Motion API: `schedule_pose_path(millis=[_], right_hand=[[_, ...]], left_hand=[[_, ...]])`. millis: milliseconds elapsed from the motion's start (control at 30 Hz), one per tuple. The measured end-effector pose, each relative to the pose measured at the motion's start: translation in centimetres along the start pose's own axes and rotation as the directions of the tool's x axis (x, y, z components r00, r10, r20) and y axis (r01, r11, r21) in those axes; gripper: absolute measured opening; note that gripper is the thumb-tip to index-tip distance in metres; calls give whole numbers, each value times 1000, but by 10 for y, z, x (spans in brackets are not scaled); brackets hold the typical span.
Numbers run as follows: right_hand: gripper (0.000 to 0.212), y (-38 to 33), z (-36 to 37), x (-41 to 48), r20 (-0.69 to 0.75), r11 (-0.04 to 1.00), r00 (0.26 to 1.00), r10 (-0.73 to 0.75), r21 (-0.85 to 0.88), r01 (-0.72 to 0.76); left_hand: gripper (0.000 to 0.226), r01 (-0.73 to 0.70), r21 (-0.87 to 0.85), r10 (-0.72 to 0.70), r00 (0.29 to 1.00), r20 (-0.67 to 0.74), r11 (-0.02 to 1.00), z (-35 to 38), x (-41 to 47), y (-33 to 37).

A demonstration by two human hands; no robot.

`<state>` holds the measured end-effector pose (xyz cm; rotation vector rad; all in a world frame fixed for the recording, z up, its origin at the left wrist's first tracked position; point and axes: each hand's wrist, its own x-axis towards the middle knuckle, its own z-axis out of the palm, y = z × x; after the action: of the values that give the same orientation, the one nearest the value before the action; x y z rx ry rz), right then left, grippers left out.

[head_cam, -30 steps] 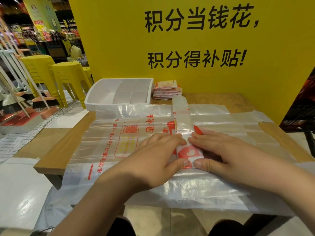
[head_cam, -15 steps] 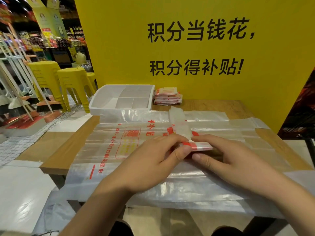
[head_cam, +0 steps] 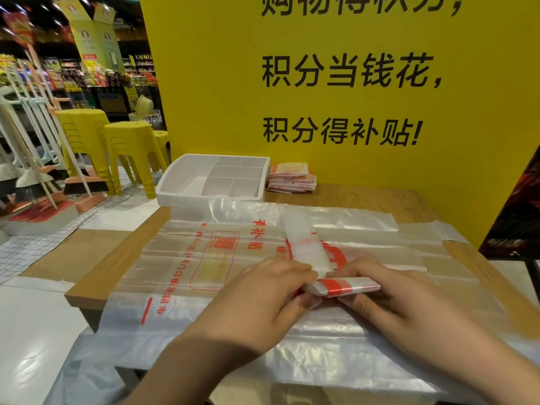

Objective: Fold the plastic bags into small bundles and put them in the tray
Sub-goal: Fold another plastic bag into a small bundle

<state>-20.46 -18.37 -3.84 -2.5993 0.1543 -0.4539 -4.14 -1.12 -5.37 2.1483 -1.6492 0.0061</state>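
Note:
A clear plastic bag with red print, folded into a narrow strip point(head_cam: 304, 238), lies across a stack of flat bags point(head_cam: 187, 258) on the wooden table. Its near end is turned over into a thick red-and-white fold point(head_cam: 347, 289). My left hand point(head_cam: 263, 302) pinches the left end of that fold between thumb and fingers. My right hand point(head_cam: 403, 305) holds the fold from the right, fingers under and behind it. The white divided tray point(head_cam: 169, 188) stands at the back left of the table, its compartments bare.
A pile of folded red-and-white bundles point(head_cam: 292, 178) sits right of the tray against the yellow wall point(head_cam: 204, 83). Yellow stools point(head_cam: 131, 150) and brooms point(head_cam: 79, 182) stand on the floor to the left. A dark panel point(head_cam: 517, 217) leans at the right edge.
The near end of the strip has been folded over further away from me, and the free strip beyond the fold is shorter. Both hands moved with it.

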Motion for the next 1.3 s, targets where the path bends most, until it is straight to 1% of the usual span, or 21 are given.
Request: schedule_pose_path(millis=[100,200,267,367,433,500,567,633,700,800,867,933,1000,1067,1133,1200,1300], right_hand=[[19,3,3,0,5,1000,1000,-3,26,2],[22,5,5,0,13,997,1000,-3,82,2],[22,4,7,2,-14,994,1000,-22,107,23],[22,4,7,7,-78,996,996,-38,81,44],[21,6,9,12,-100,996,995,3,88,6],[20,9,10,19,-92,987,994,65,150,-51],[16,11,11,25,-71,978,992,105,186,-91],[13,13,11,31,-60,981,990,129,156,-118],[14,14,13,36,-59,984,987,146,107,-139],[7,14,17,42,-80,980,981,176,112,-167],[21,15,21,44,-89,977,978,189,122,-177],[41,15,23,46,-108,979,975,194,84,-186],[52,15,24,47,-120,981,973,196,33,-193],[50,14,26,48,-117,982,976,184,-24,-188],[43,14,28,49,-128,978,977,171,-100,-184],[38,13,30,49,-142,966,976,168,-175,-192],[39,14,32,49,-142,954,973,183,-212,-210]], left_hand=[[47,-1,-11,1,1000,3,1000,2,1,-2],[43,-8,-47,8,1000,-4,999,3,2,-3],[39,-8,-57,8,1000,-7,998,4,2,-5],[36,-2,-101,0,1000,-27,995,1,1,-6],[25,30,-159,-40,997,-59,987,-1,2,-5],[15,67,-188,-88,991,-106,980,0,3,-4],[11,90,-208,-122,981,-148,974,1,3,-2],[12,121,-269,-173,969,-176,955,3,4,0],[24,159,-347,-236,952,-193,924,3,5,1],[32,194,-376,-292,930,-223,906,5,7,1],[30,206,-373,-308,921,-238,905,6,7,2],[22,193,-345,-290,923,-254,918,6,7,2],[15,175,-284,-251,933,-257,943,7,7,1],[11,163,-222,-220,940,-261,961,9,8,-1],[9,153,-187,-201,940,-274,970,11,9,-3],[10,154,-175,-198,941,-274,973,13,10,-5],[11,151,-175,-193,946,-259,973,14,10,-6]])
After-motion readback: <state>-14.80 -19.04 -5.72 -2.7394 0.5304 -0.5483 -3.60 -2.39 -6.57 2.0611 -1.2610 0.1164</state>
